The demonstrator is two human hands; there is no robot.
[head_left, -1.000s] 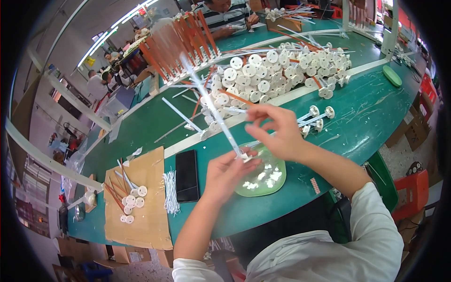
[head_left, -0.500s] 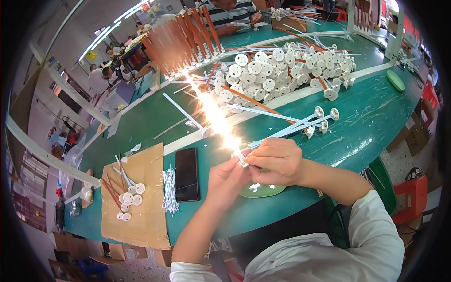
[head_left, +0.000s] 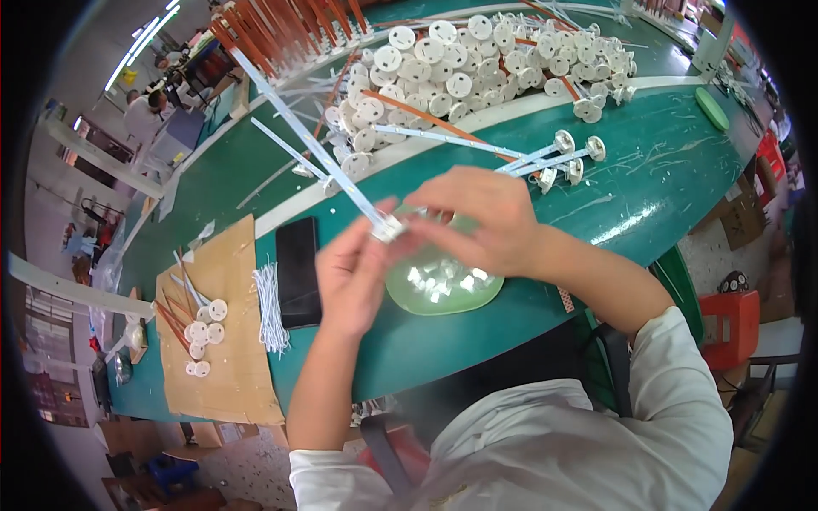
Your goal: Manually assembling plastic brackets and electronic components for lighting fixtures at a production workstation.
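Note:
My left hand [head_left: 354, 277] grips the near end of a long thin white strip [head_left: 311, 145] that slants up and away to the left. My right hand [head_left: 477, 217] pinches the same end, at a small white connector [head_left: 388, 227] between thumb and fingers. Both hands hover over a pale green dish [head_left: 443, 289] holding several small white pieces. Just beyond my right hand lie a few strips with round white discs [head_left: 562, 157] on their ends.
A big heap of white discs on strips [head_left: 477, 68] covers the far side of the green table [head_left: 665, 170]. A black phone [head_left: 296, 271], a bundle of white ties [head_left: 270, 307] and a cardboard sheet [head_left: 226, 358] with a few strips lie left. People work at the far left.
The strip has swung from pointing nearly straight away to slanting far left. Both hands have drawn closer to me, over the green dish, and my right hand has closed onto the strip's end.

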